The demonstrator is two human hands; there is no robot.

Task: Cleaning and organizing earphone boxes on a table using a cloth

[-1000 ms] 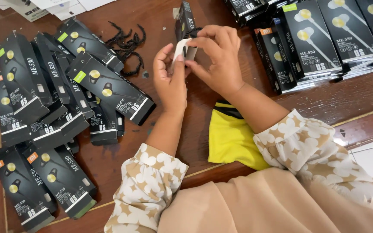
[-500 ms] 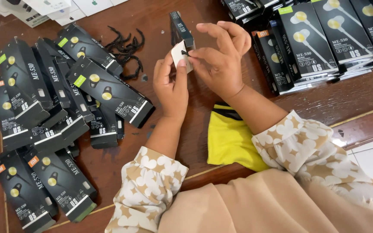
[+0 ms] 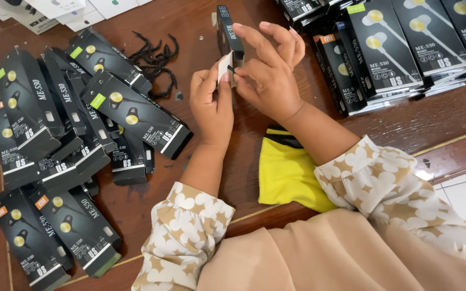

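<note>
My left hand (image 3: 210,105) pinches a small white card (image 3: 224,67) at the open end of a narrow black earphone box (image 3: 227,29) that stands on edge on the brown wooden table (image 3: 211,178). Opposite it, my right hand (image 3: 268,73) holds the box's end and the card with thumb and forefinger, the other fingers spread above. The inside of the box is hidden by my fingers.
A heap of black earphone boxes (image 3: 60,140) covers the table's left side. More such boxes (image 3: 389,48) lie stacked at the upper right. Black twist ties (image 3: 155,62) lie behind the heap. A yellow cloth (image 3: 287,172) rests under my right forearm. White boxes (image 3: 55,8) sit at the top left.
Both hands have shifted slightly toward me with the box. The white card now stands more upright between my fingers at the box's end.
</note>
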